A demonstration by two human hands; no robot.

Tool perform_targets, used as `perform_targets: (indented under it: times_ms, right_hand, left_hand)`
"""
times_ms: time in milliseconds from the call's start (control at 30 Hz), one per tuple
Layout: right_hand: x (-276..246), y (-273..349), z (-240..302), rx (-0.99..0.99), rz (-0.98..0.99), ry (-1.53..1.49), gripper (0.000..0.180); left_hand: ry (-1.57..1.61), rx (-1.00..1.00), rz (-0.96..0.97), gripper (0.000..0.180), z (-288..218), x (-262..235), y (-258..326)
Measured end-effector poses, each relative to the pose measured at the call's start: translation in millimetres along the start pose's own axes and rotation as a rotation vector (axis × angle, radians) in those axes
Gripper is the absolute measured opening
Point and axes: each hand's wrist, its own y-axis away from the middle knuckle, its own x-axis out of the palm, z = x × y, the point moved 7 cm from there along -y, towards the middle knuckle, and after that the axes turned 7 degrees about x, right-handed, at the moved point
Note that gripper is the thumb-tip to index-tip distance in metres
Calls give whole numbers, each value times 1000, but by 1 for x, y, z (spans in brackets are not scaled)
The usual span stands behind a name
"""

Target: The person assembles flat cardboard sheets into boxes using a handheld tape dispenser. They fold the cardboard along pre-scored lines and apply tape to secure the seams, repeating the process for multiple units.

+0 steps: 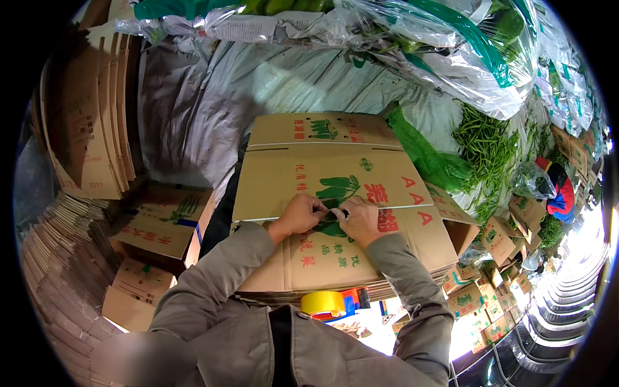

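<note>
In front of me lies a stack of flattened cardboard boxes (277, 174), the top one printed with green peppers and red characters. A thin white string (416, 206) crosses the stack from side to side. My left hand (302, 214) and my right hand (359, 220) meet at the middle of this string, fingertips pinched on it and close together. Fingers hide most of the part between them, so I cannot tell whether it is knotted. At the stack's near edge, by my body, is a tape dispenser (353, 300) with a yellow tape roll (322, 302).
Folded cardboard sheets (90, 116) stand at the left, above assembled boxes (158, 222). Plastic-wrapped green vegetables (464, 58) line the far side. Loose green peppers (487, 145) lie right on pale sheeting, beside green netting (425, 155). A person (560, 190) is farther right near more cartons (467, 300).
</note>
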Motion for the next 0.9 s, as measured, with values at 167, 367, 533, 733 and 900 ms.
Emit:
perform_targets:
  times_ms: [167,367,533,733,900]
  right_hand:
    - [9,-2,9,9,-30,26,17]
    - [24,12,2,-8,228,336,16]
    - [25,21,-17,216,36,145,12]
    - [31,23,-9,38,-165,150,13]
    - [51,19,-16,303,104,53,17]
  left_hand:
    - [-133,316,-170,14,18,-3,-9]
    - [-107,132,22,22,45,18,-32]
    - [315,-89,267,15,33,27,-53]
    - [449,-305,411,13,42,27,-56]
    - [137,-162,395,18,18,20,-45]
